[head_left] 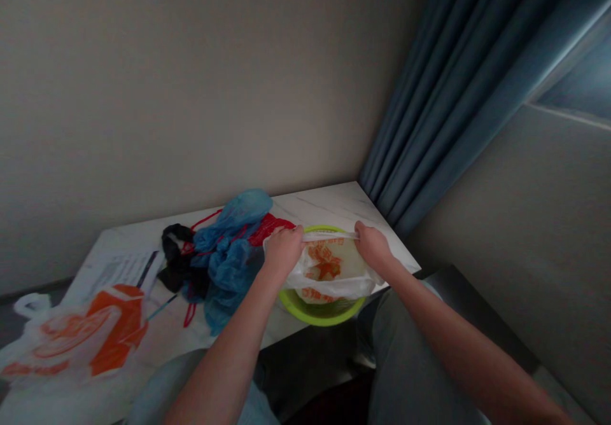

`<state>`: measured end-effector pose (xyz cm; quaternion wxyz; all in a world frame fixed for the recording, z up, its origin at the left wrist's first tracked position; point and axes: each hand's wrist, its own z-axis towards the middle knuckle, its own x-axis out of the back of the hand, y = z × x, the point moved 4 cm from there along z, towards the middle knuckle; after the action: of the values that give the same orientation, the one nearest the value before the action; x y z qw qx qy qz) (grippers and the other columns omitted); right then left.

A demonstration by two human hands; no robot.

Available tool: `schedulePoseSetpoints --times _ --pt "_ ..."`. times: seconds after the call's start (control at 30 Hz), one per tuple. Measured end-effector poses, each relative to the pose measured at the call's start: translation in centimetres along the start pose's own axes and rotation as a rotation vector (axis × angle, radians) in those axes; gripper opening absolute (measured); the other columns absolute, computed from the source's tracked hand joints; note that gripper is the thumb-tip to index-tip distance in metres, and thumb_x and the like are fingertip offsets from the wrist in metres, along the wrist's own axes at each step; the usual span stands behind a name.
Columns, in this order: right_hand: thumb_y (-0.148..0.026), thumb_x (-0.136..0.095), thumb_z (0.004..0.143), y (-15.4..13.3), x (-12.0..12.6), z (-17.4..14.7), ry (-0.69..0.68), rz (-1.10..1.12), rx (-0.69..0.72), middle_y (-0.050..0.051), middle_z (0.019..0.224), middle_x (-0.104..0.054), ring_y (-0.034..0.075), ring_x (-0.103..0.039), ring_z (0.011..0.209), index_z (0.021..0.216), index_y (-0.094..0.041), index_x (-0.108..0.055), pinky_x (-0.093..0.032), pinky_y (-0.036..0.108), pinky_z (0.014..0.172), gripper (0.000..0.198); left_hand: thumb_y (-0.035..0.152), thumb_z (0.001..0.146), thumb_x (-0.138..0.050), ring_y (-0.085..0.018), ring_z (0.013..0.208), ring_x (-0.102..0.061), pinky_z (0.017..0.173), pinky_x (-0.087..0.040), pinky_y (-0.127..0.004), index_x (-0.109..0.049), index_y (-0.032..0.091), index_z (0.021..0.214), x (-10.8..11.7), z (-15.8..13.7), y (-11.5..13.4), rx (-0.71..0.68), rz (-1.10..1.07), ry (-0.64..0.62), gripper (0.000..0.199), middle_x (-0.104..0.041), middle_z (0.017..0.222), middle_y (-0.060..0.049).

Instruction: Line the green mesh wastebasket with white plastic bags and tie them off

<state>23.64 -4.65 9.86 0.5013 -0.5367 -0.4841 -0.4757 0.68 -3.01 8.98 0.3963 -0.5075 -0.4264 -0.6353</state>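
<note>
A white plastic bag (296, 277) with orange print is stretched between my two hands, its mouth spread wide. My left hand (285, 251) is closed on one side of the bag's rim. On the other side, my right hand (375, 245) grips the rim in a closed fist. Below and behind the bag is a yellow-green basket (321, 319), partly covered by it; whether the bag's bottom sits inside cannot be made out. Close by my left hand lies a heap of crumpled blue plastic bags (232, 266) with a red bag (270, 226).
Black bags (184, 266) and red cords lie at the heap's left. Another white bag with orange print (86, 336) is spread at the table's left, near a printed sheet (119, 272). The white marbled table (324, 201) meets the wall; a blue curtain (458, 94) hangs at right.
</note>
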Motion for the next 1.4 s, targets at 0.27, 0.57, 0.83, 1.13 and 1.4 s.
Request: schedulePoseSetpoints --times 0.27,0.57,0.83,1.13,1.4 --pt "-0.022 -0.062 0.08 3.6 -3.1 3.3 -0.019 0.523 0.059 0.006 0.081 -0.069 0.018 -0.06 0.075 0.087 -0.017 -0.066 -0.041 0.026 0.064 0.01 0.048 0.089 -0.059 -0.029 0.09 -0.067 0.08 -0.046 -0.035 -0.066 0.019 0.102 -1.4 1.6 -2.3 0.057 -0.248 -0.054 0.033 -0.072 0.094 -0.014" --pt "-0.056 -0.056 0.082 5.2 -4.9 5.4 -0.287 0.884 0.138 -0.005 0.048 -0.041 0.01 -0.034 0.044 0.061 -0.019 -0.058 -0.024 0.025 0.044 0.043 0.045 0.083 -0.056 -0.021 0.077 -0.06 0.076 -0.045 -0.032 -0.063 0.019 0.076 -3.7 3.3 -5.0 0.11 -0.763 -0.034 0.028 -0.068 0.081 -0.007" --pt "-0.042 -0.051 0.085 4.2 -4.9 7.9 -0.033 0.686 0.182 0.002 0.062 -0.058 0.015 -0.047 0.062 0.065 -0.018 -0.064 -0.031 0.027 0.059 0.034 0.043 0.077 -0.057 -0.019 0.071 -0.058 0.067 -0.045 -0.029 -0.063 0.018 0.072 -4.7 3.5 -4.9 0.228 -0.968 -0.069 0.026 -0.065 0.072 -0.003" --pt "-0.031 -0.056 0.074 4.1 -8.9 8.7 -0.36 0.813 0.145 0.0 0.049 -0.053 0.014 -0.047 0.053 0.057 -0.018 -0.062 -0.035 0.027 0.053 0.022 0.051 0.07 -0.064 -0.018 0.064 -0.059 0.061 -0.045 -0.029 -0.068 0.017 0.077 -7.1 2.5 -5.9 0.416 -1.161 -0.127 0.035 -0.067 0.07 -0.003" --pt "-0.012 -0.062 0.058 5.1 -7.6 7.8 -0.367 0.861 0.18 0.004 0.072 -0.068 0.016 -0.057 0.062 0.081 -0.013 -0.07 -0.046 0.026 0.059 0.025 0.038 0.072 -0.06 -0.024 0.08 -0.067 0.078 -0.05 -0.036 -0.071 0.015 0.083 -7.7 1.7 -6.8 0.477 -1.082 -0.232 0.028 -0.074 0.087 -0.011"
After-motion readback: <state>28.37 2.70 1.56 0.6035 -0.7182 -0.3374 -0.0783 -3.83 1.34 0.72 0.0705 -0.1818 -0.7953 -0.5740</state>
